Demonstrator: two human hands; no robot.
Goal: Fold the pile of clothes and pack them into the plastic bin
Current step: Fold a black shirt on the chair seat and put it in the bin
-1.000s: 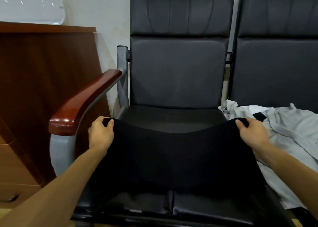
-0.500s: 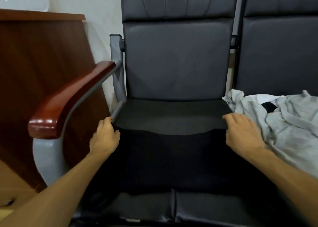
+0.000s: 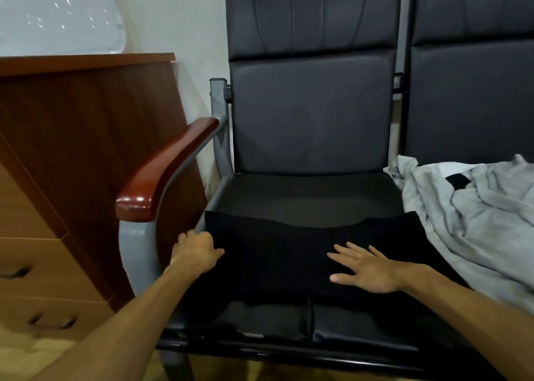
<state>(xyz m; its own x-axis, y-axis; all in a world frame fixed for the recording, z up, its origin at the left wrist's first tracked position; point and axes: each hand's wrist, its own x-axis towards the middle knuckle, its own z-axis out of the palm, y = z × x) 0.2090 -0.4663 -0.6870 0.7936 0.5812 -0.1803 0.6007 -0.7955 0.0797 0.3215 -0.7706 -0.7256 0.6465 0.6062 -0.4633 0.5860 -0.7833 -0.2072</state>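
- Standing far left: a wooden cabinet (image 3: 72, 149).
- Left hand (image 3: 196, 252), lower centre-left, is curled at the black garment's (image 3: 274, 253) left edge; cannot tell if it pinches.
- The garment lies spread across the chair seat (image 3: 303, 198), frame centre.
- Right hand (image 3: 367, 270) lies flat on it, fingers spread.
- Grey clothes (image 3: 476, 221) are heaped at right.

left hand (image 3: 199, 250) curled, right hand (image 3: 367, 268) flat, palm down

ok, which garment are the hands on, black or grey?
The black garment, spread on the chair seat: right hand lies flat on it, left hand at its left edge. The grey clothes lie crumpled to the right, neither hand on them.
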